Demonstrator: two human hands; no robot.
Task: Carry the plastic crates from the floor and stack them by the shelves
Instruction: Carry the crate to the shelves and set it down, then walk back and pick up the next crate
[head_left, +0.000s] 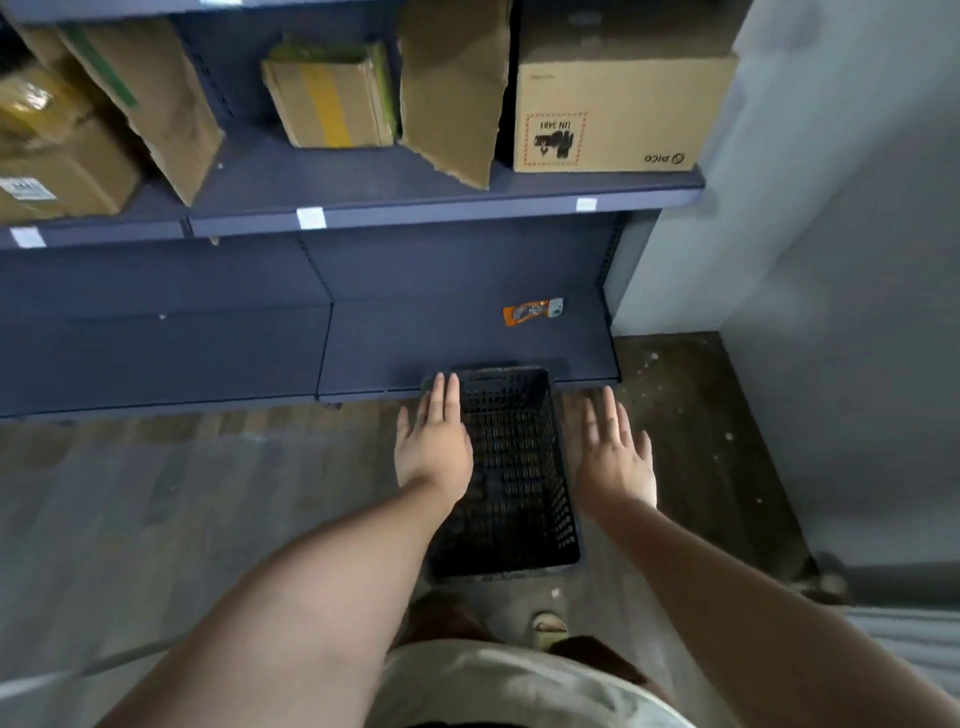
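Note:
A black perforated plastic crate (511, 478) stands on the floor right in front of the dark blue shelves (447, 205), its far end against the bottom shelf's edge. My left hand (434, 441) hovers over the crate's left rim with straight fingers. My right hand (613, 452) is spread just off the crate's right side, slightly blurred. Neither hand holds anything. Whether either hand touches the crate is unclear.
Cardboard boxes (613, 109) fill the upper shelf. A small orange packet (532, 312) lies on the bottom shelf. A grey wall (831, 260) closes the right side. My feet (548, 626) stand just behind the crate on the wooden floor (182, 493).

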